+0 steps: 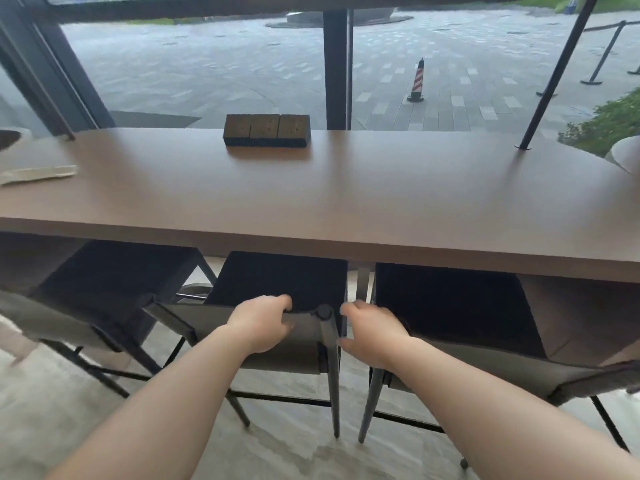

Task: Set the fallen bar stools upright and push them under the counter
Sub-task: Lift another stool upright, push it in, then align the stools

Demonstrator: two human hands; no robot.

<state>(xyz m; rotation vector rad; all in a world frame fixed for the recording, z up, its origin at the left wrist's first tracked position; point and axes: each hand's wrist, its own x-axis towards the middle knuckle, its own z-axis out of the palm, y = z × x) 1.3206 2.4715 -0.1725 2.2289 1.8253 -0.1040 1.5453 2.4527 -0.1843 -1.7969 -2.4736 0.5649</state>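
A person's left hand (261, 322) grips the backrest top of the upright middle stool (277, 306), right hand (372, 332) loosely spread beside its corner, the seat partly under the counter (311, 202); an even, straight push should seat it squarely between its neighbours.

Three upright stools are seen side by side below the counter (311, 188) edge. The middle stool (277, 327) backrest is gripped by the left hand (259, 323); beyond its fingers (282, 301), the seat is roofed closely by the counter underside. The right hand (374, 336) is wedged in the narrow gap against the right stool (467, 327). A wider gap to the left stool (86, 306) is left open. Above the fingers, the counter top is obstructed only by a dark block (266, 130).
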